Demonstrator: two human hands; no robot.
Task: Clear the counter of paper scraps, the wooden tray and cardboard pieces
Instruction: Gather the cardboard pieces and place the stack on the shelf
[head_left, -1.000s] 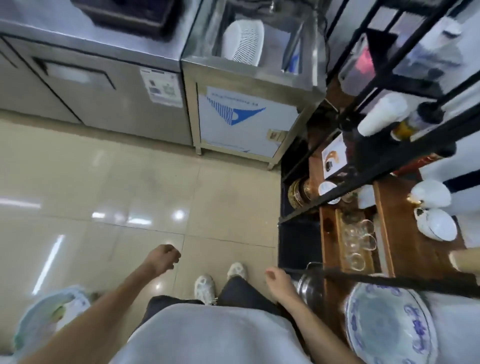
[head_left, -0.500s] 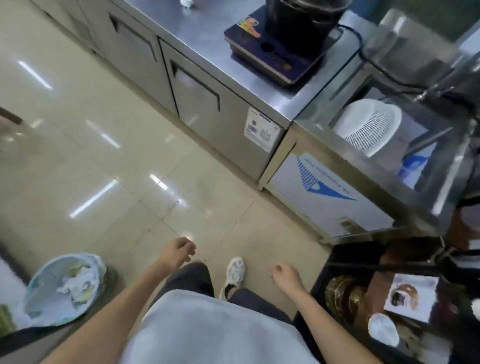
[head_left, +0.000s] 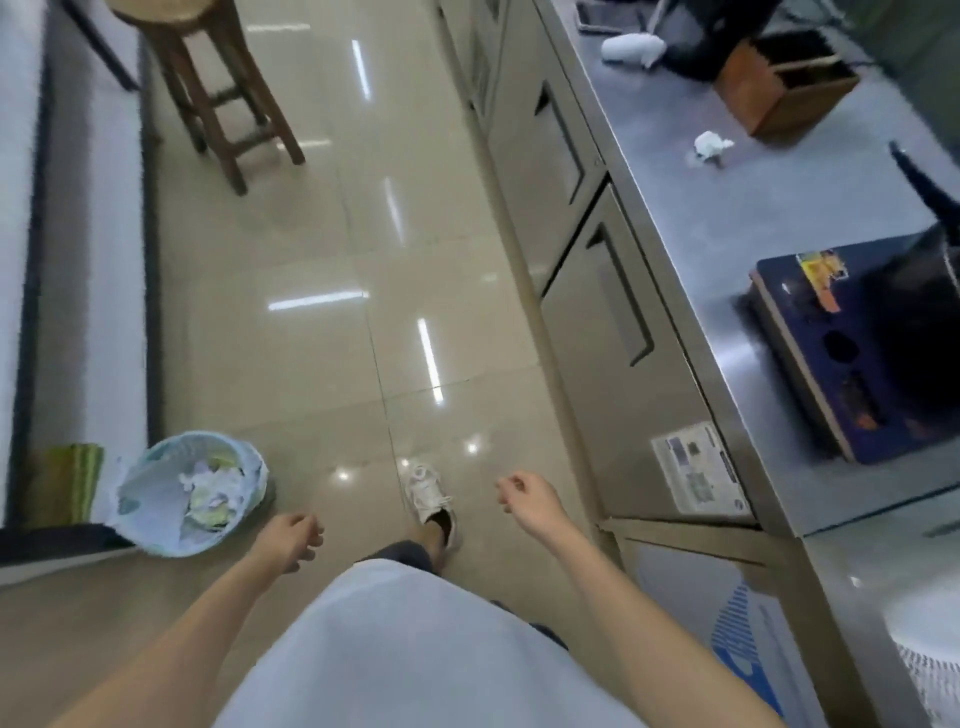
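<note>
Empty hands (head_left: 291, 535) (head_left: 527, 499); crumpled white paper scrap (head_left: 710, 145) on counter (head_left: 769, 218).

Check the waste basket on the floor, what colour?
Light blue waste basket, paper scraps inside. Head view, lower left, beside the left hand.

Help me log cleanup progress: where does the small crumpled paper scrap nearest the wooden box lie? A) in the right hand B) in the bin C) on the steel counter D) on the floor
C: the paper scrap lies on the steel counter, beside the wooden box.
</note>
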